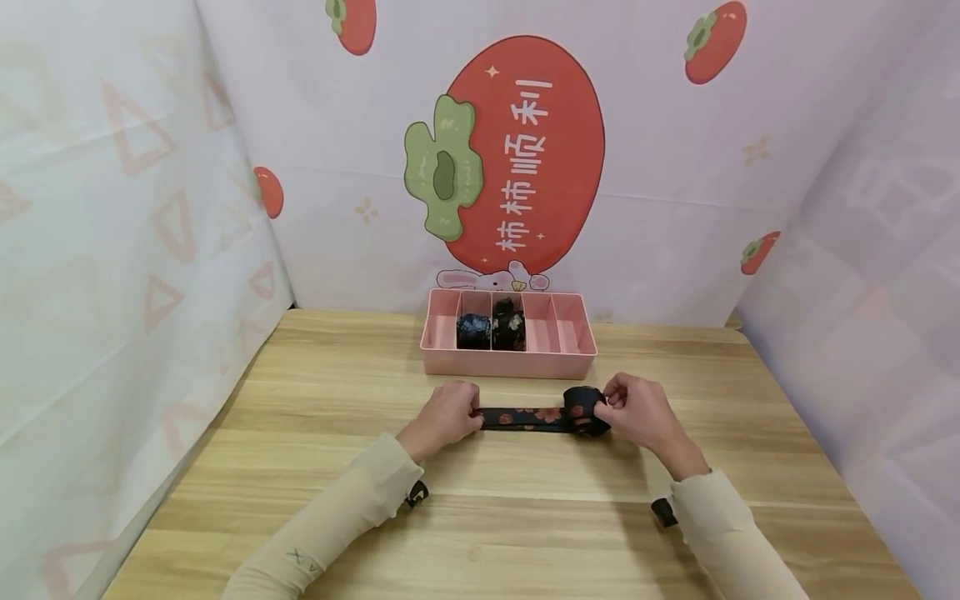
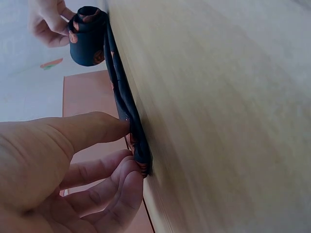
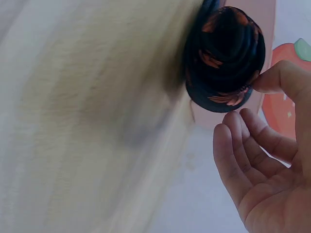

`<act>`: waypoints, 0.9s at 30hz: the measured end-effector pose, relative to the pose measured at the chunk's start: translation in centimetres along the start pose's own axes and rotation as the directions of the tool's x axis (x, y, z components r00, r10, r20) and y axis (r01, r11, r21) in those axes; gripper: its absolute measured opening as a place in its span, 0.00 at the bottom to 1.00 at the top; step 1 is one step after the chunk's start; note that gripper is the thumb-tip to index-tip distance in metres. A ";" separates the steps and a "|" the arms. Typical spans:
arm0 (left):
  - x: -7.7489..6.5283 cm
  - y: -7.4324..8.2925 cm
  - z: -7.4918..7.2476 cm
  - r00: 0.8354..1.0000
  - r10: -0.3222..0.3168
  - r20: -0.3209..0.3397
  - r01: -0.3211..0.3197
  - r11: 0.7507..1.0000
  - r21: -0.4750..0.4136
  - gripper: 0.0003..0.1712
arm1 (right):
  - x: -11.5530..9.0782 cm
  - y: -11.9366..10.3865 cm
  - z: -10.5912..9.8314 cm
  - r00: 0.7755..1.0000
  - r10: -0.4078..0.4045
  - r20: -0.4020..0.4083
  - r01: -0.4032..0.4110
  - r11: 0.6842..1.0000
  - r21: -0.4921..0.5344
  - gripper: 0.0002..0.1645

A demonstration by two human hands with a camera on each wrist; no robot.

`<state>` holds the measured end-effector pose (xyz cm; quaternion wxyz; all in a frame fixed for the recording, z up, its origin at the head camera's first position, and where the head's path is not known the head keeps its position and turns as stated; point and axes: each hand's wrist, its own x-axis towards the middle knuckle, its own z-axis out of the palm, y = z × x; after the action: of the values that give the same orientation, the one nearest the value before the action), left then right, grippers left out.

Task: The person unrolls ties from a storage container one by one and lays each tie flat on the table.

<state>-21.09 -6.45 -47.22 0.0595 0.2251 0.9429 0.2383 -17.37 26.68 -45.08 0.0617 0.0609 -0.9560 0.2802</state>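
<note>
pink box (image 1: 510, 364): blue roll (image 1: 474, 333), dark roll (image 1: 509, 328) | left hand (image 1: 450, 414) pinches floral strip (image 1: 522, 419) | right hand (image 1: 640, 410) apparently pinching its coil (image 1: 583, 411)

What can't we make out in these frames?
- Inner end of the dark floral strip: buried inside its roll; right wrist view shows only a dark core.
- Bottoms of the blue roll and black roll: head view, hidden by the pink tray's front wall.
- Upper parts of both sleeves: cut off by head view's bottom edge.
- Tabletop grain: blurred, right wrist view.
</note>
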 end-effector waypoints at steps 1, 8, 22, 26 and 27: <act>0.0 -0.1 -0.1 1.000 -0.003 -0.001 0.003 1.000 -0.005 0.14 | 0.1 -0.3 0.0 1.000 -0.012 -0.003 0.012 1.000 -0.005 0.09; -0.3 -0.6 -0.5 1.000 -0.001 -0.009 0.001 1.000 -0.015 0.13 | 1.3 -3.1 1.0 0.993 -0.119 0.012 0.119 0.993 -0.011 0.13; -0.8 -1.3 -1.2 1.000 -0.024 -0.006 0.024 1.000 -0.001 0.12 | 1.7 -4.5 3.8 0.991 -0.136 -0.007 0.133 0.978 -0.159 0.32; -0.8 -1.3 -1.2 1.000 -0.021 -0.006 0.021 1.000 -0.006 0.12 | 1.7 -4.1 3.4 0.992 -0.123 -0.004 0.121 0.980 -0.158 0.30; -0.8 -1.3 -1.2 1.000 -0.023 -0.006 0.023 1.000 -0.007 0.12 | 1.7 -4.0 3.2 0.991 -0.130 -0.008 0.127 0.980 -0.151 0.29</act>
<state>-21.18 -8.30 -46.81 0.0600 0.2133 0.9447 0.2416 -18.68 21.46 -45.42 0.0927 0.1153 -0.9678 0.2035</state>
